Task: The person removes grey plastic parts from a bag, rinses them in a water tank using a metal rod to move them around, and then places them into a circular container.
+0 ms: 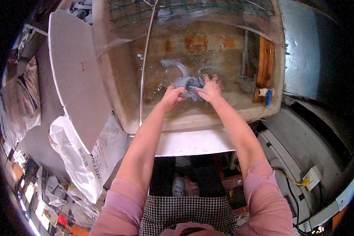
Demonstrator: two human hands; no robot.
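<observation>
A bundle of soft, grey-blue limp strips [191,83] lies in the water of a large pale tank [192,121]. One strip trails away to the far left and another curls to the far right. My left hand [172,97] grips the near left side of the bundle, thumb on top and fingers bent. On its right side, my right hand [211,89] is closed on the same strips, its fingertips partly under the water. What exactly the strips are I cannot make out.
A thin metal rod [144,67] crosses the tank's left part. Green netting [192,11] spans its far end. At the right are a wooden board [264,63] and a blue-handled valve [268,94]. A white panel [72,70] and white sack [78,157] stand left; a socket box [313,177] sits lower right.
</observation>
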